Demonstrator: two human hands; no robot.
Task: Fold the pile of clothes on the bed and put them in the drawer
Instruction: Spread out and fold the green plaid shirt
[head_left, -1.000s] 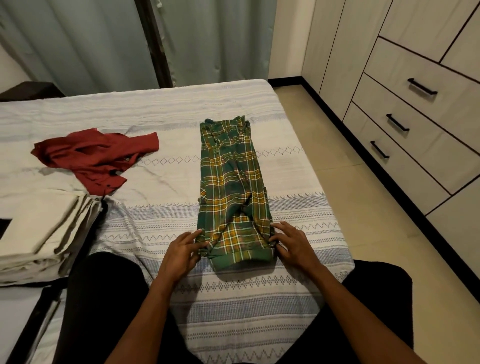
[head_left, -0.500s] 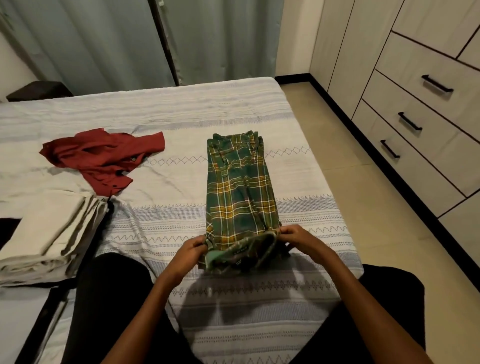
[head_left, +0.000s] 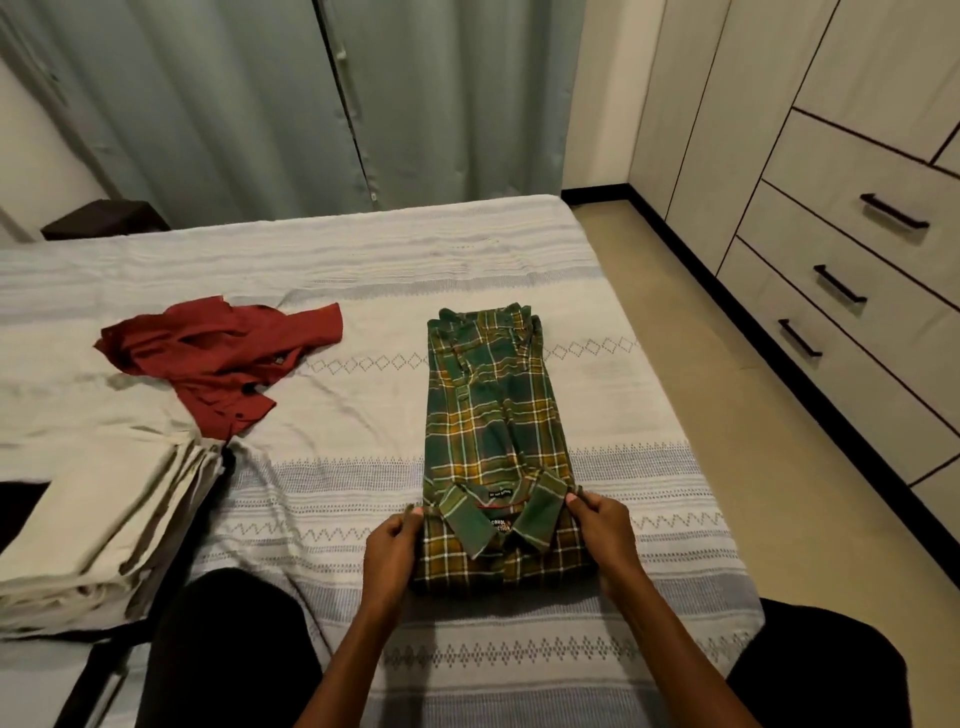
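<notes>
Folded cream cloth stack cut off at left edge; green plaid shirt's collar label lettering too small.

Two labels lie inside the collar of the green plaid shirt. On the small upper black tag, white lettering is too small for me to read. On the larger black label below it, partly covered by the collar points, I can read white capitals in two lines: "CHOOL" above "CTION", possibly fragments of longer words. I can read no other text, brand or number.
</notes>
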